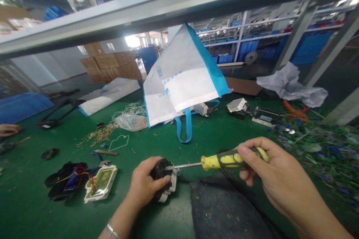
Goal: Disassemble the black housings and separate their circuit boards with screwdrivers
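My left hand [150, 177] grips a small black and white device housing [171, 183] just above the green table, fingers wrapped round its black side. In my right hand [260, 160] is a screwdriver [224, 160] with a yellow and dark handle, held level. Its metal shaft points left, and the tip meets the black part of the housing; whether it sits in a screw I cannot tell. To the left lie an opened black housing with red and yellow wires [70, 181] and a white half-shell with a circuit board [101, 183].
A white and blue bag [179, 78] stands behind my hands. Small screws [102, 134] are heaped at the left, near pliers [102, 161]. A dark cloth [221, 205] lies at the front; green and blue scraps [316, 157] cover the right. A shelf beam [157, 7] crosses above.
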`<state>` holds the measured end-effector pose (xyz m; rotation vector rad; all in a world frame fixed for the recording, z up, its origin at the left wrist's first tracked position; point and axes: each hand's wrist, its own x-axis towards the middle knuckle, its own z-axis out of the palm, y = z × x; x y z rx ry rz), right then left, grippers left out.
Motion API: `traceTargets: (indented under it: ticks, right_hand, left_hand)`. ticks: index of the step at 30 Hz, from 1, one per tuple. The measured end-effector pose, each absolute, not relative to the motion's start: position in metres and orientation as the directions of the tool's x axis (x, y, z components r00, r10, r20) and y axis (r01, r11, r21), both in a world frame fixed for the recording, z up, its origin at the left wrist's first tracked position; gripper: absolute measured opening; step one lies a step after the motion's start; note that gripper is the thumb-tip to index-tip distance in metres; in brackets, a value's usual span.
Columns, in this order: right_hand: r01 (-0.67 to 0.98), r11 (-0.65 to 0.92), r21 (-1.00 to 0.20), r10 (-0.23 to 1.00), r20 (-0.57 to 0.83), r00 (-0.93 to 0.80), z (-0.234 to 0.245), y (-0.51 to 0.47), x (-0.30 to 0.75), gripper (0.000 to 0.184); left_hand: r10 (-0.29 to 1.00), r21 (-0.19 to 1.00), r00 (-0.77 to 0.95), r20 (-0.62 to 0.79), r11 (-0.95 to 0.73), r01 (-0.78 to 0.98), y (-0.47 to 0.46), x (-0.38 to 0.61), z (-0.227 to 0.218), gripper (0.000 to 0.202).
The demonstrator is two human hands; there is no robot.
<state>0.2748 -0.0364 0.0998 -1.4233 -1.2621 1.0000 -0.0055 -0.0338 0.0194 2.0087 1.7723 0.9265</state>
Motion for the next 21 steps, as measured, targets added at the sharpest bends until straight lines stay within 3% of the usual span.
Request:
traceTargets:
  ticks: [8,13,17,21]
  right_hand:
    - [0.235,-0.093,-0.968,0.986,-0.057,0.156,0.0981,-0.031,0.2773,0.048]
    - [0.167,-0.082,-0.983,0.982,-0.052,0.179,0.0957,-0.0304,0.2758,0.051]
    - [0.157,-0.098,-0.983,0.981,-0.07,0.179,0.0957,-0.0285,0.2729,0.053]
    - [0.302,-0.119,-0.946,0.99,-0.088,0.112,0.1012,-0.0285,0.2757,0.051]
  left_hand:
    - [0.878,0.444,0.085,0.47,-0.318,0.838,-0.0356,-0.0003,0.0187,0.028]
    - [0.773,0.291,0.169,0.612,-0.419,0.86,-0.0353,0.0024,0.0203,0.026]
    - [0.725,0.21,0.21,0.656,-0.442,0.872,-0.0355,0.0039,0.0221,0.026]
    - [0.68,0.136,0.239,0.694,-0.449,0.883,-0.036,0.003,0.0219,0.027]
